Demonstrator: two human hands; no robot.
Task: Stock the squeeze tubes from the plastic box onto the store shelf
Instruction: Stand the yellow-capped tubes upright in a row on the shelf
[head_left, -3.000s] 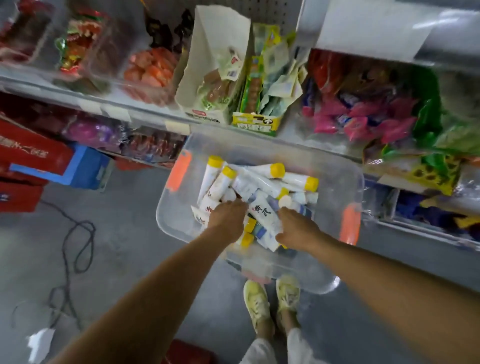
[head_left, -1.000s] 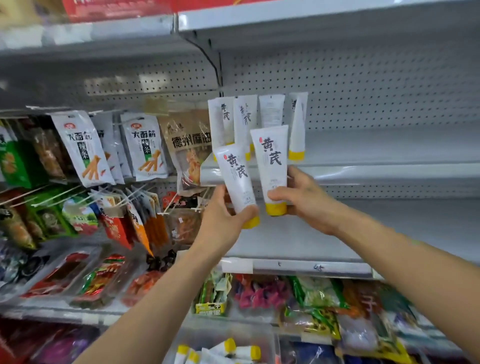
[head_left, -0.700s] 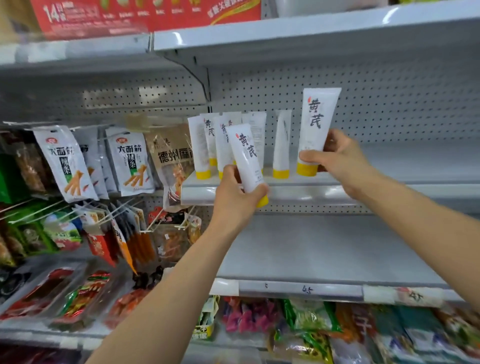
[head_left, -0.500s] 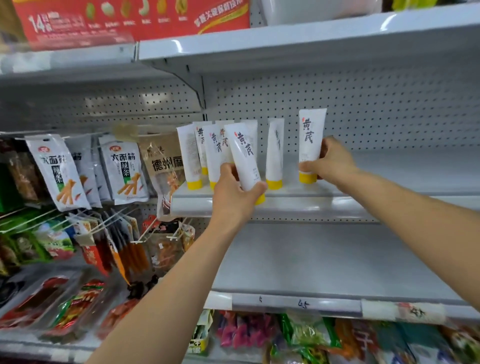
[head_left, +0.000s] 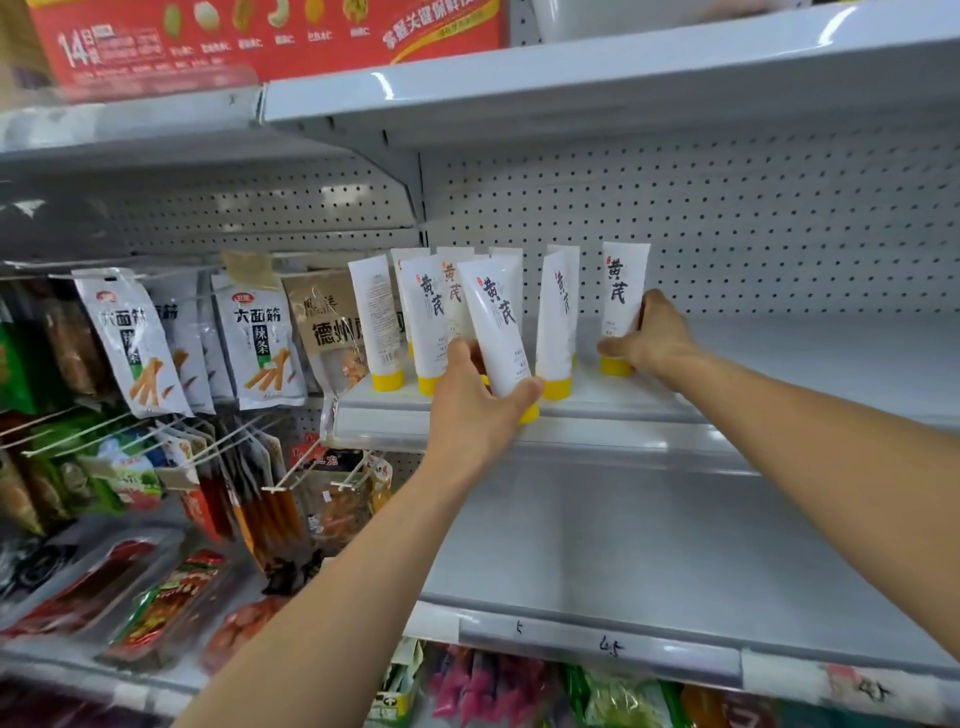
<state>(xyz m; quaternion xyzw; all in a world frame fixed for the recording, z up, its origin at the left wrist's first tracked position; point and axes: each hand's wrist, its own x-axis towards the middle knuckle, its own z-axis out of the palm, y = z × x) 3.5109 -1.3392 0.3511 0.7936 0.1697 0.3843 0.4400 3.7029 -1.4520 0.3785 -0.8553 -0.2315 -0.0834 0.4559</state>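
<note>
Hands (head_left: 478, 415) grip tubes (head_left: 625, 291), seemingly touching shelf (head_left: 649, 402).

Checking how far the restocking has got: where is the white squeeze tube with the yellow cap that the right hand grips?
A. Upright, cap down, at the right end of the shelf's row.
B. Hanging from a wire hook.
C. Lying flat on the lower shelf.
A: the right hand grips the white squeeze tube, upright and cap down on the grey metal shelf, right of the other tubes.
</note>
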